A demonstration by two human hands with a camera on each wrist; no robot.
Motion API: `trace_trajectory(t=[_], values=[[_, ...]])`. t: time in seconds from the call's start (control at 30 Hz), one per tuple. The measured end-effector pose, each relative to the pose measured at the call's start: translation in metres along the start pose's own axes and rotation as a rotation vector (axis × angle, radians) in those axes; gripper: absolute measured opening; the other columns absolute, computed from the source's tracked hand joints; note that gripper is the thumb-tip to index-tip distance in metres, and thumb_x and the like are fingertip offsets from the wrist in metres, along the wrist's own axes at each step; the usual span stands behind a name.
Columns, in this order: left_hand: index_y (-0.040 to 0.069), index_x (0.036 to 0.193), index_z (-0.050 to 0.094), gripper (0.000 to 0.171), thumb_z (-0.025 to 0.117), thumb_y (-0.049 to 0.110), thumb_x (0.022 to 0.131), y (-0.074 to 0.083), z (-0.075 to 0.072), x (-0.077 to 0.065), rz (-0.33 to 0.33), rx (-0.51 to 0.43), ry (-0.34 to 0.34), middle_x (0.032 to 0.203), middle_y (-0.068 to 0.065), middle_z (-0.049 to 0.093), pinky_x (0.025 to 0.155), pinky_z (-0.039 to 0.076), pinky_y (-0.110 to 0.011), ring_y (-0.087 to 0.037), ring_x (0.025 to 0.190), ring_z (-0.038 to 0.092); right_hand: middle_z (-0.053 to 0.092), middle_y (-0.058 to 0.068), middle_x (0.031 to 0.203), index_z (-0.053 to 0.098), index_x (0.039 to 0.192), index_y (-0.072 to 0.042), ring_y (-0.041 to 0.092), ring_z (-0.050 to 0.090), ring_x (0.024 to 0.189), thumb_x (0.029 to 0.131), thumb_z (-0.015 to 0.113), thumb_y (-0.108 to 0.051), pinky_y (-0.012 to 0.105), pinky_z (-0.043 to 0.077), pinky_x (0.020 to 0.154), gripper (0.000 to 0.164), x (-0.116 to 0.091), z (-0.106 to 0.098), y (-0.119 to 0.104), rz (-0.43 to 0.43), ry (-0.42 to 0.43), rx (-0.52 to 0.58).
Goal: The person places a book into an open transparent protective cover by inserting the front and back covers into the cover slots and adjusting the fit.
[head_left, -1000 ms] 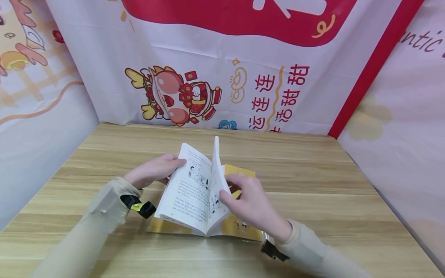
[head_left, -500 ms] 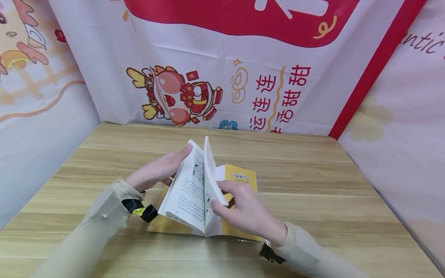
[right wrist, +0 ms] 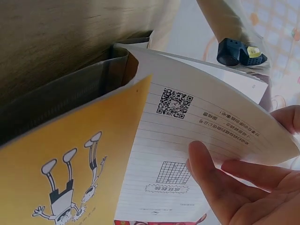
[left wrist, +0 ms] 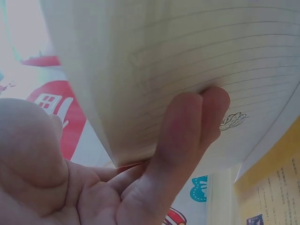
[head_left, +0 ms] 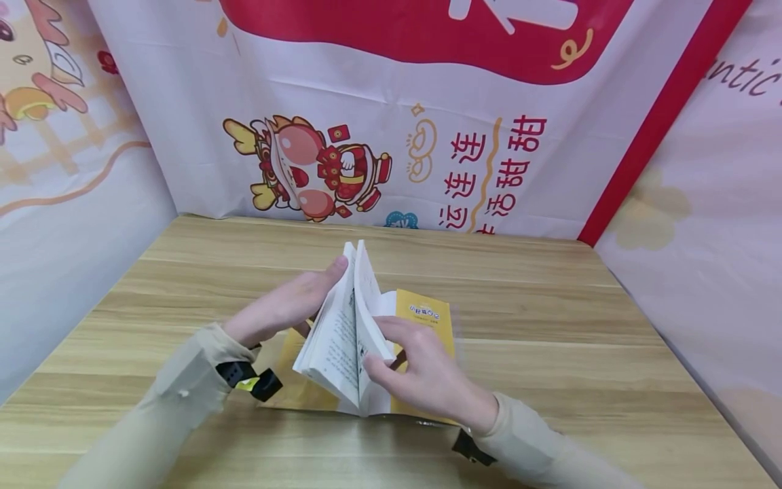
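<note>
An open paperback book (head_left: 332, 363) stands on its spine, its two page blocks raised and nearly together. My left hand (head_left: 293, 303) holds the left block, thumb on the printed side and fingers behind against a lined page (left wrist: 225, 51). The right block is gripped by my right hand (head_left: 424, 367), with the thumb in front and the fingers on the back page with a QR code (right wrist: 174, 103). Under the pages, the yellow cover (head_left: 421, 312) lies spread out on both sides; cartoon figures show on its flap (right wrist: 65, 187).
The wooden table (head_left: 580, 353) extends around the book. A printed white and red cloth (head_left: 366, 88) hangs along the back edge. Each wrist carries a black camera strap, the left one (head_left: 247, 380) lying near the cover's left side.
Both hands have moved toward each other. The left page block has tipped up and right, the right block has swung left, and the gap between them has narrowed. More yellow cover shows.
</note>
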State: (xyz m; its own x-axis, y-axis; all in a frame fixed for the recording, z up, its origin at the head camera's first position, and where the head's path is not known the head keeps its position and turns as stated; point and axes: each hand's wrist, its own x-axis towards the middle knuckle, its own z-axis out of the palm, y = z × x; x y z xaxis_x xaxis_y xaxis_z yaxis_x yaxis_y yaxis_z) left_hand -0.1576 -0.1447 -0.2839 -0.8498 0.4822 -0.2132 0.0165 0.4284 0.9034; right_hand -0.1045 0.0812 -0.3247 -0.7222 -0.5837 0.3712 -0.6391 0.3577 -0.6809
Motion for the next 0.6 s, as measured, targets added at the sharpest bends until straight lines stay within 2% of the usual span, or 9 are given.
trace_trajectory(t=[0.23,0.47,0.6], values=[[0.010,0.136,0.047,0.074,0.019,0.066,0.096,0.0003,0.0043,0.0005,0.032,-0.004,-0.010,0.104,-0.011,0.065,0.056,0.054,-0.045,-0.026,0.079,0.068,0.052,0.002,0.131,0.062,0.118,-0.007,0.011,0.053,0.107,0.087,0.058,-0.023,0.019,0.052,0.060,0.035,-0.0008,0.0015,-0.0003,-0.011,-0.025,0.010],[0.007,0.138,0.044,0.076,0.022,0.066,0.096,0.0019,0.0089,-0.0012,0.019,0.005,-0.013,0.096,-0.009,0.068,0.054,0.054,-0.044,-0.026,0.072,0.068,0.050,0.000,0.133,0.061,0.120,-0.007,0.010,0.054,0.104,0.088,0.058,-0.024,0.017,0.051,0.060,0.037,-0.0014,0.0044,-0.0014,0.009,-0.033,0.009],[0.006,0.134,0.048,0.075,0.022,0.066,0.097,0.0041,0.0105,-0.0022,0.020,0.016,-0.020,0.093,-0.009,0.068,0.054,0.054,-0.043,-0.025,0.070,0.068,0.049,0.000,0.134,0.061,0.120,-0.008,0.011,0.053,0.107,0.088,0.058,-0.024,0.019,0.052,0.062,0.036,-0.0015,0.0060,-0.0012,0.009,-0.023,0.017]])
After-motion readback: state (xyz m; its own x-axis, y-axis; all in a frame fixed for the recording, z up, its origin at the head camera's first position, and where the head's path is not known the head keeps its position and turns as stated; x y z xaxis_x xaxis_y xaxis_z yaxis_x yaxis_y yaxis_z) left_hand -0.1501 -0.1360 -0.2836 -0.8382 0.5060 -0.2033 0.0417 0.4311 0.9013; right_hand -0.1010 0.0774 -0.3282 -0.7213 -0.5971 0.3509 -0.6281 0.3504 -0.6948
